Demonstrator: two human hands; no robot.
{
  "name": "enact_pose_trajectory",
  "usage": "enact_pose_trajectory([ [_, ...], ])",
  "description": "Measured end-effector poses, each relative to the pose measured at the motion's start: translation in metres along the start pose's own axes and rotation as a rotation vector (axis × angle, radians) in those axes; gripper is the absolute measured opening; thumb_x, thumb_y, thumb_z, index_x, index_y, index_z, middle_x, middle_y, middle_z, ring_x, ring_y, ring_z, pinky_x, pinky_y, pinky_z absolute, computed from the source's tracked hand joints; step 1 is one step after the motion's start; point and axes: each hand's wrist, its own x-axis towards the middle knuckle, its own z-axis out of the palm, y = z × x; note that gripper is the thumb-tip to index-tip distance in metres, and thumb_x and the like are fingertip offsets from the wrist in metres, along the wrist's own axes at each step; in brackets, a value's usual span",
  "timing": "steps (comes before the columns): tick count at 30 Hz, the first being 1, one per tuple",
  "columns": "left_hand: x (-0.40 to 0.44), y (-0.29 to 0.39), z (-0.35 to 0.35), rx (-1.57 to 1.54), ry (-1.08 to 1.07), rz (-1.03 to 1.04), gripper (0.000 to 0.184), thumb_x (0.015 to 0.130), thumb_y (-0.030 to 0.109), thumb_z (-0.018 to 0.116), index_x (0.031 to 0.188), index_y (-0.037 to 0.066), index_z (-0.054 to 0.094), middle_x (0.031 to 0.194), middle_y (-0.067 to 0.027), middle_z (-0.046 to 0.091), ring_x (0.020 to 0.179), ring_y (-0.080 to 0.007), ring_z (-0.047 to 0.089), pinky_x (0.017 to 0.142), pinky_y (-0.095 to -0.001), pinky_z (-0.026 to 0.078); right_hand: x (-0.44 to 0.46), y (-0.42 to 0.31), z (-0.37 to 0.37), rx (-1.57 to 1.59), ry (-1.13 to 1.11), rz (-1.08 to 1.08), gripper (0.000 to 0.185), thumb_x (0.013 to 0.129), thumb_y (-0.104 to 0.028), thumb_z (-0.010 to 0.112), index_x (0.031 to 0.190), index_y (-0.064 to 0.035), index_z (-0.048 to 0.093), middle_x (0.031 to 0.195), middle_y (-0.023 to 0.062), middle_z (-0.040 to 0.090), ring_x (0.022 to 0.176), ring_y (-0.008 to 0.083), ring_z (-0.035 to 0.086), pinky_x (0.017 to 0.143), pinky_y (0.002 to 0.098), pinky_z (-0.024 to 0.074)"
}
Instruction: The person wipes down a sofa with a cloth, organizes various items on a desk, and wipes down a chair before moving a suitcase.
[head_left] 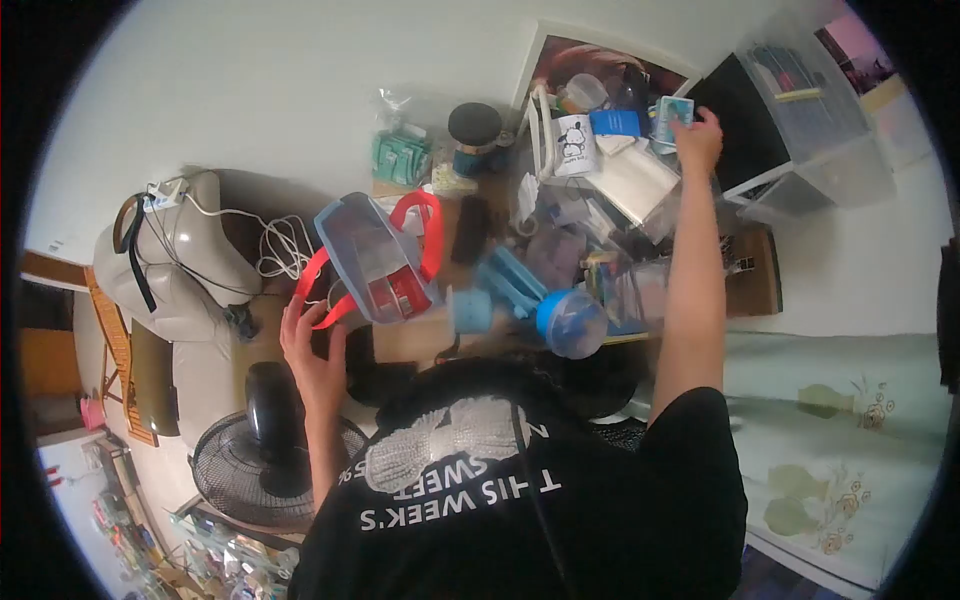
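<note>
My left hand [314, 352] is at the left side of a clear plastic basket [358, 245] with red handles. Its fingers and thumb pinch the lower left red handle [311, 278]. A red packet [408, 292] shows inside the basket. At the far right of the clutter, my right hand [699, 143] grips a small light-blue and white packet [674, 118] between thumb and fingers. Next to that packet are a blue packet [614, 123] and a white cup with a cartoon dog [574, 146]. What is printed on the held packet is too small to read.
A blue-capped clear bottle [575, 325] and a light-blue cup [471, 311] stand near my body. Behind are a dark-lidded jar [475, 125] and a bag of green packets [402, 155]. Clear drawers [800, 105] are at right, a fan [250, 465] at left.
</note>
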Motion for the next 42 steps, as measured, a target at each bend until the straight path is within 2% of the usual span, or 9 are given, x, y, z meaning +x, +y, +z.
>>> enact_pose_trajectory([
  [5,0.006,0.003,0.010,-0.030,0.002,-0.022,0.035,0.078,0.010,0.068,0.112,0.008,0.061,0.138,-0.0163,0.044,0.130,-0.0346,0.037,0.107,-0.0450,0.029,0.037,0.015,0.001,0.320,-0.311,-0.086,0.027,0.079,-0.007,0.065,0.103,0.0036,0.063,0.089,0.0085,0.068,0.077,0.0170,0.065,0.069,0.0295,0.0501],
  [8,0.016,0.011,0.018,-0.056,-0.020,0.011,0.033,0.078,0.009,0.067,0.110,0.008,0.061,0.137,-0.0172,0.044,0.129,-0.0347,0.038,0.106,-0.0448,0.029,0.043,0.012,0.028,0.534,-0.735,0.157,0.028,0.074,-0.014,0.068,0.093,0.0059,0.065,0.086,0.0147,0.067,0.077,0.0241,0.063,0.069,0.0388,0.0477],
  [11,0.022,0.023,0.025,-0.067,-0.031,0.057,0.033,0.078,0.009,0.067,0.110,0.008,0.062,0.136,-0.0180,0.044,0.129,-0.0348,0.039,0.106,-0.0446,0.030,0.047,0.023,0.077,0.123,-0.802,-0.027,0.032,0.071,-0.017,0.068,0.096,0.0038,0.065,0.091,0.0198,0.066,0.086,0.0297,0.064,0.075,0.0387,0.0482],
  [15,0.027,0.038,0.026,-0.079,-0.026,0.073,0.033,0.078,0.008,0.066,0.111,0.008,0.062,0.136,-0.0177,0.044,0.129,-0.0349,0.039,0.105,-0.0436,0.032,0.026,-0.009,0.063,0.047,-0.745,-0.041,0.038,0.065,-0.015,0.070,0.099,0.0010,0.064,0.094,0.0217,0.066,0.091,0.0314,0.064,0.078,0.0382,0.0483],
  [18,0.023,0.047,0.022,-0.182,-0.033,-0.033,0.033,0.079,0.008,0.066,0.112,0.008,0.062,0.137,-0.0175,0.043,0.129,-0.0345,0.039,0.104,-0.0424,0.033,0.029,-0.014,0.046,0.135,-0.258,-0.293,0.039,0.069,-0.004,0.067,0.106,0.0010,0.058,0.096,0.0125,0.065,0.083,0.0222,0.063,0.076,0.0338,0.0489],
  [24,0.006,0.024,0.025,-0.122,-0.037,-0.098,0.032,0.081,0.009,0.066,0.113,0.008,0.062,0.138,-0.0175,0.042,0.129,-0.0323,0.040,0.104,-0.0415,0.034,0.011,-0.040,0.003,0.706,-0.478,0.065,0.036,0.077,0.000,0.061,0.112,0.0010,0.055,0.105,0.0146,0.063,0.099,0.0239,0.059,0.086,0.0346,0.0451],
  [31,0.022,0.029,0.026,-0.122,0.009,-0.064,0.033,0.081,0.007,0.065,0.113,0.007,0.061,0.137,-0.0159,0.044,0.128,-0.0295,0.041,0.103,-0.0384,0.035,-0.041,-0.027,0.030,0.838,-0.297,0.035,0.028,0.077,-0.002,0.062,0.104,0.0016,0.055,0.101,0.0144,0.063,0.094,0.0225,0.060,0.084,0.0343,0.0451],
  [37,0.029,0.031,0.034,-0.118,-0.010,-0.028,0.034,0.079,0.008,0.066,0.113,0.008,0.061,0.138,-0.0159,0.043,0.127,-0.0297,0.042,0.103,-0.0387,0.036,-0.077,-0.039,0.025,0.565,-0.337,-0.052,0.035,0.073,-0.008,0.070,0.103,0.0005,0.055,0.095,0.0155,0.065,0.088,0.0259,0.063,0.082,0.0349,0.0464],
  [42,0.019,0.038,0.037,-0.124,-0.060,-0.018,0.033,0.078,0.011,0.069,0.111,0.010,0.062,0.136,-0.0177,0.044,0.125,-0.0340,0.043,0.101,-0.0424,0.036,-0.110,-0.051,0.040,0.284,-0.377,-0.173,0.038,0.076,-0.014,0.068,0.107,-0.0008,0.048,0.095,0.0223,0.063,0.092,0.0409,0.061,0.082,0.0451,0.0462],
])
